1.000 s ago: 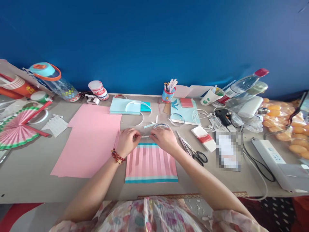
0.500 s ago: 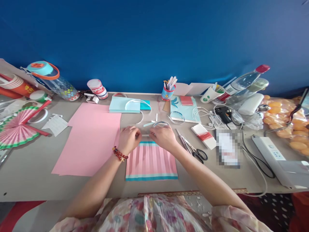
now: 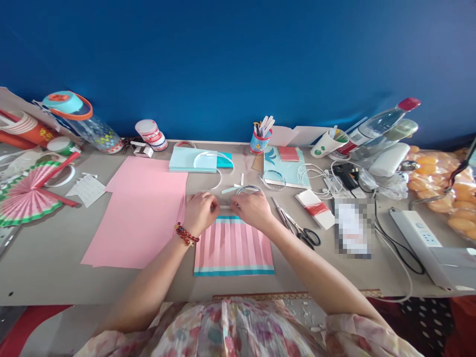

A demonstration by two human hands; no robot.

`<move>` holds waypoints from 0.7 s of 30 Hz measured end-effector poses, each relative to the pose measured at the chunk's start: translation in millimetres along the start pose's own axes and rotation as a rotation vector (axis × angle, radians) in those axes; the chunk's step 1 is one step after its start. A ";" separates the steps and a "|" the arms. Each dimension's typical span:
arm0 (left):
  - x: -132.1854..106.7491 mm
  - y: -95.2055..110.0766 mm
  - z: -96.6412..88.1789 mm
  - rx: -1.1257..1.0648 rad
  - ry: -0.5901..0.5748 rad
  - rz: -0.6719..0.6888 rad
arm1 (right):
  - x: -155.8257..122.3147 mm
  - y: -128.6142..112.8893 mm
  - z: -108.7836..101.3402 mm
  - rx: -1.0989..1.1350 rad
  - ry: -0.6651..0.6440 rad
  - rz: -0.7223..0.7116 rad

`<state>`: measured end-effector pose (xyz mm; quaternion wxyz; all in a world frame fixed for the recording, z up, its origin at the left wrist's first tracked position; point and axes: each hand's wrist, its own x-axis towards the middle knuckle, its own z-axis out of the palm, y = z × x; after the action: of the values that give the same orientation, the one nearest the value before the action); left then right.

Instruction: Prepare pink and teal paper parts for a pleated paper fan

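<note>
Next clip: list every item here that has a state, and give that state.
Pleated pink paper with teal bands: creased, lying flat.
Left hand: curled shut on thin white strip.
Right hand: curled shut on the strip's other end.
Pink folding fan: spread open.
Clear plastic bottle with red cap: capped, lying tilted.
Blue pen cup: upright, full.
Large pink sheet: unfolded, flat.

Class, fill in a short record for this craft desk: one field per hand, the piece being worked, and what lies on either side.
Left hand: pinches one end of a thin white paper strip
Right hand: pinches the other end
Work piece: pleated pink paper with teal bands, strip at its far edge
Left side: flat pink paper sheets
Right side: black-handled scissors
</note>
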<state>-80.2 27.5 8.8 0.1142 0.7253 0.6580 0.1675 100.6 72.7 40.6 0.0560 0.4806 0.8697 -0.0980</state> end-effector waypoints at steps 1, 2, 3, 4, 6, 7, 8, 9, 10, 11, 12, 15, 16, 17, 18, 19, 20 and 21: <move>0.2 0.0 0.1 0.002 0.001 0.000 | 0.1 0.0 -0.1 -0.001 -0.001 0.000; 0.3 0.1 0.2 0.003 0.002 0.001 | 0.2 0.0 -0.1 -0.002 -0.001 0.000; 0.3 0.2 0.3 0.004 0.003 0.002 | 0.4 0.0 0.0 -0.004 -0.001 0.000; 0.3 0.3 0.5 0.006 0.004 0.003 | 0.6 -0.1 0.3 -0.005 -0.001 0.000; 0.1 0.4 1.0 0.008 0.007 0.004 | 0.9 -0.3 1.0 -0.007 0.000 0.001; 0.0 0.4 1.3 0.008 0.008 0.004 | 1.0 -0.5 1.4 -0.007 0.001 0.003; -0.1 0.4 1.7 0.007 0.010 0.004 | 1.2 -0.6 1.8 -0.008 0.002 0.005; -0.2 0.3 2.0 0.006 0.011 0.005 | 1.3 -0.8 2.1 -0.008 0.003 0.007; -0.3 0.3 2.3 0.005 0.011 0.006 | 1.4 -0.9 2.3 -0.009 0.004 0.009; -0.4 0.3 2.6 0.004 0.012 0.007 | 1.5 -1.0 2.4 -0.009 0.005 0.011; -0.5 0.4 2.9 0.002 0.014 0.007 | 1.6 -1.0 2.5 -0.009 0.006 0.013; -0.9 0.6 3.4 -0.004 0.022 0.001 | 1.9 -0.9 2.6 -0.010 0.007 0.012; -1.1 0.5 3.6 -0.008 0.025 -0.001 | 1.8 -0.9 2.7 -0.010 0.007 0.010; -1.3 0.2 3.8 -0.014 0.028 -0.004 | 1.7 -0.9 2.8 -0.010 0.007 0.007; -1.6 -0.5 4.0 -0.022 0.030 -0.005 | 1.4 -1.0 2.9 -0.011 0.008 0.004; -1.9 -1.4 4.3 -0.031 0.032 -0.006 | 1.1 -1.2 3.1 -0.012 0.009 0.002; -2.2 -2.7 4.5 -0.043 0.034 -0.006 | 0.7 -1.4 3.3 -0.013 0.012 -0.001; -2.5 -4.3 4.6 -0.056 0.037 -0.005 | 0.3 -1.7 3.4 -0.014 0.015 -0.003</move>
<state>-82.5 25.8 2.7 0.1229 0.7169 0.6568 0.1988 99.0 71.3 37.5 0.0528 0.4795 0.8715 -0.0882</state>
